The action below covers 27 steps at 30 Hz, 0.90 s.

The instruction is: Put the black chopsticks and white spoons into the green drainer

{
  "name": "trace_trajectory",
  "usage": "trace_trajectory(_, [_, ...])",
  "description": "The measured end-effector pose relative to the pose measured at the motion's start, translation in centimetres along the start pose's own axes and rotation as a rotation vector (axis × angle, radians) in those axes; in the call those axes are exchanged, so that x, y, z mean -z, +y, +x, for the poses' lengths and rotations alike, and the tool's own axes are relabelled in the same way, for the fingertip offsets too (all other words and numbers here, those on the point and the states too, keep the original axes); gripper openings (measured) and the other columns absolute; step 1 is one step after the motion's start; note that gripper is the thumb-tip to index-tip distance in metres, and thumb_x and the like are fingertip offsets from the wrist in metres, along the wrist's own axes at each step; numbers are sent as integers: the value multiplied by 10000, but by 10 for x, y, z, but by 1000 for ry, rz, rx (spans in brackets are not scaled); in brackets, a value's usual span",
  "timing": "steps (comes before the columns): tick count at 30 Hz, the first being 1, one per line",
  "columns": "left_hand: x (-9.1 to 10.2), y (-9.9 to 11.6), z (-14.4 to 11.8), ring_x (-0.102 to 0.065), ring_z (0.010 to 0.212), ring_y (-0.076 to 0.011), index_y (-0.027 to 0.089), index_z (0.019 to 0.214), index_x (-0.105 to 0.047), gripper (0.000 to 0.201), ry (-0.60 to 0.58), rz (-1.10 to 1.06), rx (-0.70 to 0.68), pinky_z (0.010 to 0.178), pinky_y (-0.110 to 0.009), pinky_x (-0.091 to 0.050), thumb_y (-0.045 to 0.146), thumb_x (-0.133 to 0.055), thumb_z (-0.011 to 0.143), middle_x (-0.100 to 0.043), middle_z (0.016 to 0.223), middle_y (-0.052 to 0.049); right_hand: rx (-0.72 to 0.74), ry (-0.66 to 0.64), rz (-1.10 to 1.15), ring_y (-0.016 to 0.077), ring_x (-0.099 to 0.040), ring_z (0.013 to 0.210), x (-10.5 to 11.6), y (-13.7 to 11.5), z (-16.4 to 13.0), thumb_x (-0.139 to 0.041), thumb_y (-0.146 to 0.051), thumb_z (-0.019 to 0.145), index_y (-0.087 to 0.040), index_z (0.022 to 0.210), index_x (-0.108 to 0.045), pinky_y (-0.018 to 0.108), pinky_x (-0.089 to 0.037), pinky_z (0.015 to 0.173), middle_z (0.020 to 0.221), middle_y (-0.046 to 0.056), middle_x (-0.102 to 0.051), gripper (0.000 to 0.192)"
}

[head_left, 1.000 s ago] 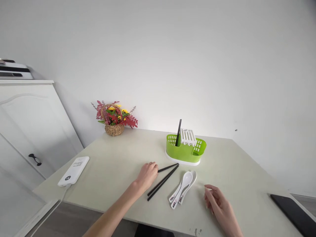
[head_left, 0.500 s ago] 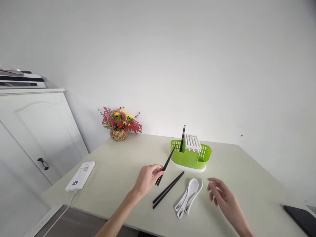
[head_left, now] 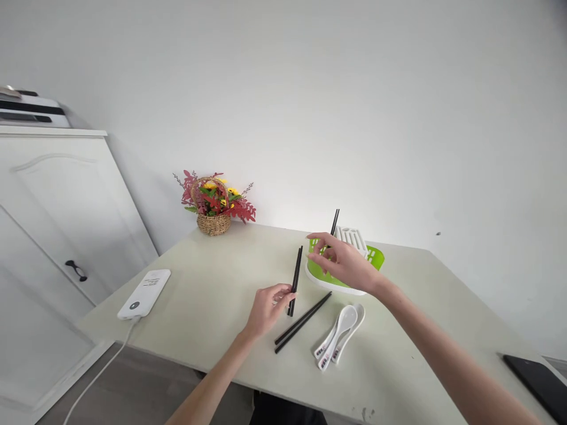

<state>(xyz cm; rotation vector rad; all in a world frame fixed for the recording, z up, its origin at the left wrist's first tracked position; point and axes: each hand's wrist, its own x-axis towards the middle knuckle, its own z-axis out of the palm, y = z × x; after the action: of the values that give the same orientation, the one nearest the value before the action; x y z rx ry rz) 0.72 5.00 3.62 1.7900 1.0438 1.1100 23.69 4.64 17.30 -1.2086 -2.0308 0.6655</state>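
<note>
Between the thumb and fingers of my left hand (head_left: 267,308) is a pair of black chopsticks (head_left: 296,274), tips pointing up. My right hand (head_left: 340,257), fingers apart and holding nothing, hovers in front of the green cutlery holder (head_left: 330,277) and hides part of it. Another black pair of chopsticks (head_left: 335,220) stands in the holder, near its white slotted rack (head_left: 352,237). On the table below my hands lies a further pair of black chopsticks (head_left: 303,322). Beside these, several white spoons (head_left: 340,335) overlap in a small pile.
A woven basket of flowers (head_left: 214,224) stands at the back left. The white power bank (head_left: 144,294) with its cable lies on the left of the table (head_left: 230,265). A dark phone-like slab (head_left: 538,383) is at the right edge. A white cabinet (head_left: 66,236) stands at the left.
My right hand has moved left and up, from beside the spoons to the front of the holder. The chopsticks in my left hand now stand more upright. The view has tilted down slightly.
</note>
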Motion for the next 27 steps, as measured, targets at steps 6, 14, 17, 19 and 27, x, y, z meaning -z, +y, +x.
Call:
trace_trajectory(6, [0,-3,-2,-710,731,-176,179,938,-779,288,-52,-30,7,618,-234,-579,446,-670,928,-793,916,-54,47,-216,-61,132,-639,617,-1,-16,13,-562,-559,978,-254,1170,-643,288,-481,653,831,-25,-703,369])
trace_trajectory(14, [-1,-15,-6,-707,693,-175,161,949,-812,327,-42,-84,60,603,-233,-579,464,-691,918,-813,916,-70,60,-154,-185,136,-601,575,-10,-19,17,-481,-464,1035,-244,810,-597,280,-438,669,601,-43,-643,336])
trace_trajectory(17, [-4,-28,-7,-693,663,-169,150,933,-827,339,-59,-110,109,588,-230,-575,471,-725,888,-813,879,-65,65,-133,-190,141,-616,585,-9,-14,14,-473,-437,1043,-249,825,-592,280,-444,672,611,-43,-661,311])
trace_trajectory(19, [-5,-35,-8,-707,709,-190,148,950,-839,366,-90,-123,147,578,-231,-574,491,-745,863,-815,887,-66,55,-119,-187,143,-637,603,-9,-11,11,-480,-433,1041,-253,834,-593,280,-453,672,648,-40,-691,296])
trace_trajectory(27, [-3,-41,-11,-729,759,-225,167,1021,-858,425,-188,-64,177,621,-261,-592,534,-734,845,-827,942,-53,-21,-71,-107,165,-698,598,-9,-13,-2,-511,-446,1016,-270,774,-543,297,-528,649,698,-31,-746,301])
